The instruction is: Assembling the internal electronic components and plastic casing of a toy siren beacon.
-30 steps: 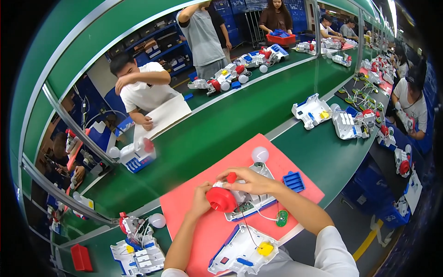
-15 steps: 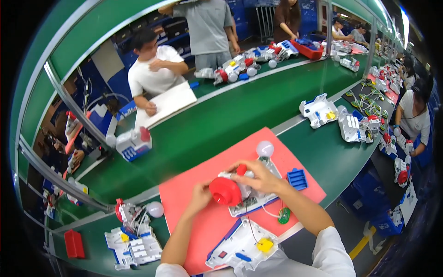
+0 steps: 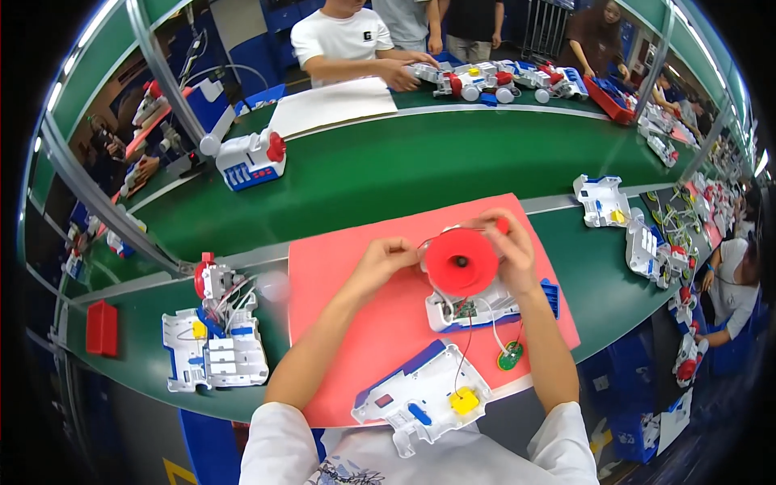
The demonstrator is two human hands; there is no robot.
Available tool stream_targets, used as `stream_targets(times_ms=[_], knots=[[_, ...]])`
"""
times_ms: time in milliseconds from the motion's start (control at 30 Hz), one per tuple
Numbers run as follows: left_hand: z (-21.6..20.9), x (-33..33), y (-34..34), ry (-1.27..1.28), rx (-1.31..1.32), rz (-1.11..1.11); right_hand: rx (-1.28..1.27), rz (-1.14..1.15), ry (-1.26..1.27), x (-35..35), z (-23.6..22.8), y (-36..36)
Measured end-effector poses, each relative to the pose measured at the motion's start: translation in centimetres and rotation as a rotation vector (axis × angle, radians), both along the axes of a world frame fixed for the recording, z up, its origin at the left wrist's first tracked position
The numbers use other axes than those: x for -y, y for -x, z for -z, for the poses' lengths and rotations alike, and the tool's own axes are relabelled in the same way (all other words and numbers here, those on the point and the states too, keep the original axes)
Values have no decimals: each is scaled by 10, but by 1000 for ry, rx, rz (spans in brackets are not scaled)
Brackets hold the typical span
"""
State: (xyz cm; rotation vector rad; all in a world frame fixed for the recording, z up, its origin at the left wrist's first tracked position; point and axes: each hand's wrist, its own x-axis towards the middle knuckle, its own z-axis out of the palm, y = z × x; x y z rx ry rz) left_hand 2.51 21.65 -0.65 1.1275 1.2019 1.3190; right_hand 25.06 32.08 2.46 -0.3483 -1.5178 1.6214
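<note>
A red cone-shaped horn [image 3: 461, 262] with a dark centre faces up above the pink mat [image 3: 339, 372]. My right hand [image 3: 514, 252] grips the horn's assembly at its right side, next to a small red knob [image 3: 502, 225]. At the left, the fingertips of my left hand [image 3: 390, 263] pinch together beside the horn; what they hold is too small to make out. Beneath lies a white and blue plastic housing half [image 3: 485, 312], partly hidden, wired to a round green circuit board [image 3: 510, 356]. Nearer me rests another housing half [image 3: 424, 396] with a yellow part [image 3: 464, 401].
An opened toy assembly [image 3: 217, 347] and a red bin [image 3: 102, 328] stand at left. A blue battery-box-like part [image 3: 550, 298] sits by my right forearm. Across the green conveyor [image 3: 364, 162] are a finished-looking unit [image 3: 251, 158] and co-workers; more housings [image 3: 601, 200] lie at right.
The horn has turned from tilted leftward to facing up, and moved right. My left hand has shifted off its side to a pinch. The head view has swung; a co-worker across now reaches to parts.
</note>
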Motion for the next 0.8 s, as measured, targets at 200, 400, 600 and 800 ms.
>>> stream_targets(times_ms=[200,400,600,800], knots=[[8,-1,1,88,364,86,-113,52,309,-6,5,-4],[24,1,-7,-36,151,18,-151,-131,208,-1,6,-7],[41,-3,-4,-56,-389,-164,17,-77,131,17,2,6],[10,-8,27,38,-384,169,43,-64,150,14,9,-2]])
